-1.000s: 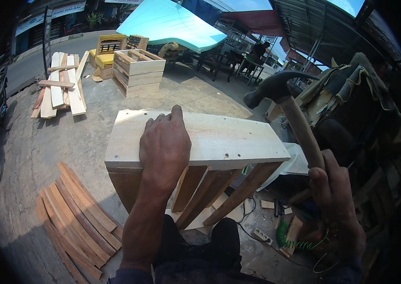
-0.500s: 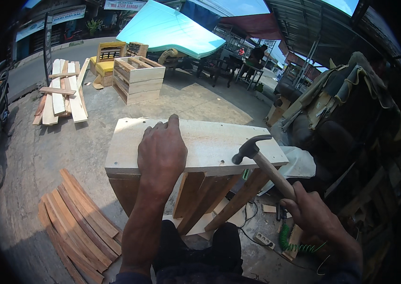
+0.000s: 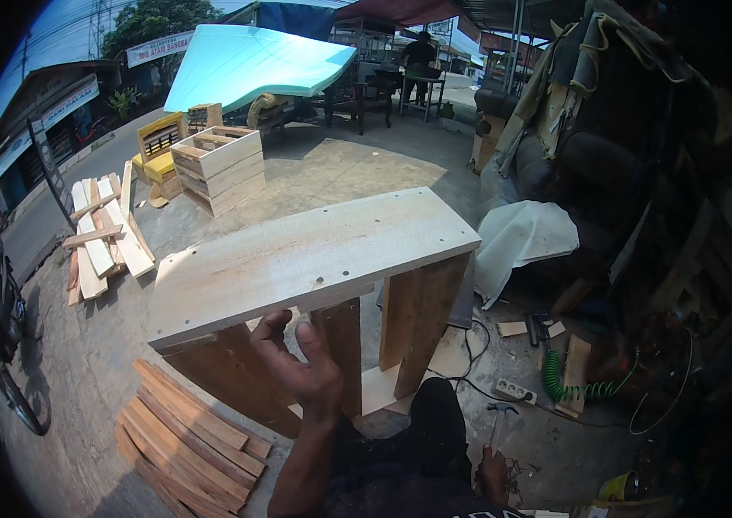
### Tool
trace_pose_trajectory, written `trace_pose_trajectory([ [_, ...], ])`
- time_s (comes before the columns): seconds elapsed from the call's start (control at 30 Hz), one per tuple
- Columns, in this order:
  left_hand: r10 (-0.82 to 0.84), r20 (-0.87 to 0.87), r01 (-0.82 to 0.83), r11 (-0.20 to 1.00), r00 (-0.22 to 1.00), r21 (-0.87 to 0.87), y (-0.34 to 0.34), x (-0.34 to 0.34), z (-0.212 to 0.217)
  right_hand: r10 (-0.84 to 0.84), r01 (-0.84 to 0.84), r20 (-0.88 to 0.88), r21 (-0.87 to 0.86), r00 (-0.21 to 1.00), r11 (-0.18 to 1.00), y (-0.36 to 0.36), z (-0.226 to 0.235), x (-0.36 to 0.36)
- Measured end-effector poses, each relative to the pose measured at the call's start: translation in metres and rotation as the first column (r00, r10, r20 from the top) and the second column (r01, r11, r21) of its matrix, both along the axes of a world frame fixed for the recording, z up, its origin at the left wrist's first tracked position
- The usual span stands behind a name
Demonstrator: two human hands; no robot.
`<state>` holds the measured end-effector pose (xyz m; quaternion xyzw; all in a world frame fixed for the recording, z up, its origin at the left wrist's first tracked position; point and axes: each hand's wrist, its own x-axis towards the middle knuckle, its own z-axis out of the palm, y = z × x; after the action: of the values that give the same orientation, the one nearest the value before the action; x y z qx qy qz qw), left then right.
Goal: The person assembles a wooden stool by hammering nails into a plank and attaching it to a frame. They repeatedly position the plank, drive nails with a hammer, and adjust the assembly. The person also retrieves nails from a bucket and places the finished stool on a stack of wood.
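Stacked slats (image 3: 193, 432): dark brown boards fanned on the concrete floor (image 3: 81, 363) at lower left, just beside the frame's foot.
Left hand (image 3: 301, 371): fingers loosely spread, lifted just below the front edge of the pale top board; I cannot tell whether the fingertips touch it. It grips nothing.
Wooden frame (image 3: 314, 255): unfinished piece standing directly ahead, a broad pale board on darker slanted legs; nail dots show near its edges. It sits above and just beyond the left hand.
Right hand (image 3: 494, 470): low at the lower right, closed around the handle of a hammer (image 3: 500, 419), head up, well apart from the frame and below its top.
Cables and power strip (image 3: 513, 390): on the floor between frame and hammer, beside a green coiled hose (image 3: 577, 388).
Risk: with no hand pressing on it, the frame could rock or slide if knocked; a low hammer swing could likely snag the cables.
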<state>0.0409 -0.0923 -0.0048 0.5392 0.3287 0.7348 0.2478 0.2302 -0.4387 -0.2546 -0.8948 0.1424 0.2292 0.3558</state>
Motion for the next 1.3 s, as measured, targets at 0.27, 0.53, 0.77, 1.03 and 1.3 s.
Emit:
trace_pose_trajectory([
  [0.27,-0.131,0.531,0.372,0.848,0.837,-0.377,0.008,0.031,0.025,-0.094,0.073,-0.043,-0.357,0.995,0.931,-0.199,-0.303,-0.084],
  [0.53,-0.23,0.392,0.321,0.929,0.891,-0.186,0.07,0.068,0.038,0.115,-0.167,-0.239,-0.212,0.964,0.963,-0.2,-0.336,-0.07],
  [0.77,-0.128,0.35,0.187,0.973,0.928,-0.139,0.082,0.08,0.043,-0.014,0.028,-0.197,0.068,0.98,0.997,-0.185,-0.282,-0.021],
  [1.03,-0.078,0.329,0.139,0.976,0.941,-0.165,0.117,0.092,0.03,-0.155,0.152,-0.164,-0.028,0.974,0.988,-0.202,-0.203,-0.034],
  [1.3,-0.122,0.302,0.202,0.947,0.946,-0.251,0.056,0.05,0.048,-0.191,0.175,-0.316,-0.08,0.929,0.981,-0.233,-0.197,-0.091],
])
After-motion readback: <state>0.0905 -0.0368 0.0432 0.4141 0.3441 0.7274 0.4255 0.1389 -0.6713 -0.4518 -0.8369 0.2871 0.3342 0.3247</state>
